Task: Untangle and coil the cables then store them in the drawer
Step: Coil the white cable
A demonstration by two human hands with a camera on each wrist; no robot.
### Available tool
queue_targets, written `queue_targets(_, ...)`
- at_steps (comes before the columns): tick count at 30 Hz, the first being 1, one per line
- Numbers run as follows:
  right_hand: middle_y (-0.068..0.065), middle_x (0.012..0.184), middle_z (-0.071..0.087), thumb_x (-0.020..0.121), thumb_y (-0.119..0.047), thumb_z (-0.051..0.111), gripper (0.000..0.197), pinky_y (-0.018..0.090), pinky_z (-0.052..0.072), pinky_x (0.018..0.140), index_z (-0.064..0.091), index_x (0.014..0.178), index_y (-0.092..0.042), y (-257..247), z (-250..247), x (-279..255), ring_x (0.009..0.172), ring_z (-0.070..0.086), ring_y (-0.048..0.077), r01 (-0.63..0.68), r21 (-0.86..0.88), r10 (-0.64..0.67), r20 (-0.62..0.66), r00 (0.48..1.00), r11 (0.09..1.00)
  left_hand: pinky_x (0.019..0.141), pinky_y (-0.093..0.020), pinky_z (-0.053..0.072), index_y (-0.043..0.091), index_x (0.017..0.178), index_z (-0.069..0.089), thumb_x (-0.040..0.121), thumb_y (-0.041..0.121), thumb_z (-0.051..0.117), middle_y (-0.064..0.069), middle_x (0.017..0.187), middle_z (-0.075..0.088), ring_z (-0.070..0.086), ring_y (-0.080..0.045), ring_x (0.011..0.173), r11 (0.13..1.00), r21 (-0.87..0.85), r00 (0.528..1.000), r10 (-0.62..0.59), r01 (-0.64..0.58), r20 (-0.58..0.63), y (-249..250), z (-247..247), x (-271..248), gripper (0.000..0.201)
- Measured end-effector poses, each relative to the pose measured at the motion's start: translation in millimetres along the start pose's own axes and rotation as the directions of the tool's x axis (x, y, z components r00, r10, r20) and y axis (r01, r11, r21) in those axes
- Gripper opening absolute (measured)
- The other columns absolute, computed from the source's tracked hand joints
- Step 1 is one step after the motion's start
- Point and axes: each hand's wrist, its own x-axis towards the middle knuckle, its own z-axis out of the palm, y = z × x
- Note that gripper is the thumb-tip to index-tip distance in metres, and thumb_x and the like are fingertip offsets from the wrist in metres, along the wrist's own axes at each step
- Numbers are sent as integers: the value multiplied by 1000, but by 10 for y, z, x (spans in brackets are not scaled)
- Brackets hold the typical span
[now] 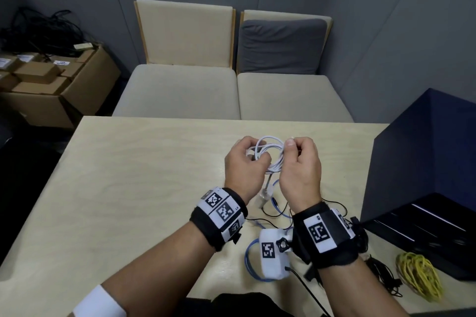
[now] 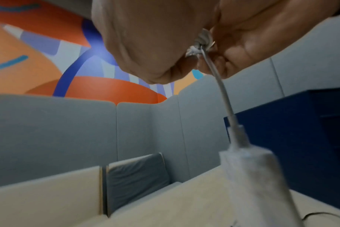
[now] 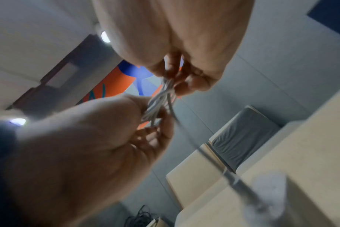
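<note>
While both hands hold the thin white coiled cable (image 1: 271,154) above the pale wooden surface (image 1: 144,177), right hand (image 1: 300,170) fingers pinch its end; tucking that end looks next, left hand (image 1: 242,165) gripping loops.

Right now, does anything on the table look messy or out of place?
Yes. Blue cable and thin black cable lie crossed and uncoiled beneath the wrists, while both hands work the white cable.

You see a white looped plastic cable (image 1: 270,154), a yellow bundled cable (image 1: 418,274), a dark navy drawer cabinet (image 1: 422,162) and a pale wood-grain bench (image 1: 144,175).
</note>
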Motion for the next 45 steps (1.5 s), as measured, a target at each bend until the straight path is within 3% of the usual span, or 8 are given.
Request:
queue_targets(5, 1, 82, 58, 98, -17, 46, 10, 29, 37, 69, 49, 89, -13, -31, -85, 8, 77, 53, 20, 47, -84, -40, 84, 996, 995, 77, -9, 41, 34, 136, 46, 88, 1, 54, 0, 99, 51, 51, -4, 81, 930, 202, 948, 279, -307, 156, 21, -28, 41, 60)
queue_targets(11, 2, 80, 56, 95, -14, 50, 12, 23, 32, 66, 50, 84, -11, -8, -77, -12, 74, 50, 20, 167, -179, -152, 99, 984, 969, 68, -4, 37, 7, 92, 70, 79, -3, 61, 7, 85, 49, 51, 2, 76, 852, 291, 900, 414, -436, 136, 17, -20, 53, 18)
queue_targets(17, -2, 86, 49, 89, -20, 49, 15, 36, 39, 75, 59, 82, -12, 41, -105, 1, 85, 42, 19, 389, -282, -344, 195, 918, 877, 64, -5, 35, 18, 72, 64, 81, -2, 58, 8, 79, 50, 49, 2, 68, 905, 290, 933, 233, -312, 276, 124, -40, 58, 22)
queue_targets(22, -9, 85, 50, 90, -22, 46, 21, 19, 34, 74, 64, 85, -13, 36, -160, 38, 83, 42, 16, 507, -141, -457, 281, 844, 850, 63, -16, 41, 12, 77, 67, 73, 1, 57, -2, 82, 56, 51, -8, 69, 968, 183, 931, 98, -171, 352, 142, -29, 44, 15)
queue_targets(29, -5, 86, 52, 94, -17, 46, 8, 17, 35, 70, 49, 86, -17, 25, -76, 14, 80, 50, 5, 209, -29, -203, 134, 970, 978, 71, -18, 47, 14, 83, 72, 82, 0, 55, 0, 86, 59, 58, -9, 78, 975, 116, 958, 160, -192, 238, 74, 21, -75, 22)
queue_targets(34, 2, 82, 57, 99, -18, 46, 15, 36, 46, 73, 50, 84, -16, 36, -14, -1, 79, 55, 20, -12, 45, 10, 47, 999, 999, 73, -12, 44, 14, 103, 70, 83, -3, 56, 0, 91, 62, 59, -4, 81, 943, 104, 946, 306, -317, 106, -40, 57, -241, 30)
queue_targets(39, -4, 72, 51, 99, -18, 47, 17, 31, 45, 64, 53, 85, -13, 43, -12, -32, 64, 47, 8, -186, 180, 189, -2, 982, 966, 70, -16, 49, 19, 86, 66, 83, -5, 64, 7, 80, 66, 62, 0, 71, 989, -111, 995, 103, -103, -4, -86, -56, -217, 24)
queue_targets(45, 9, 76, 53, 94, -12, 51, 19, 36, 50, 60, 55, 76, -14, 83, -81, 3, 65, 50, 23, -341, 272, 268, 271, 924, 900, 59, -23, 42, 15, 92, 63, 89, -8, 50, -1, 71, 55, 47, -11, 59, 956, -257, 987, -120, 145, 110, -93, -132, -94, 27)
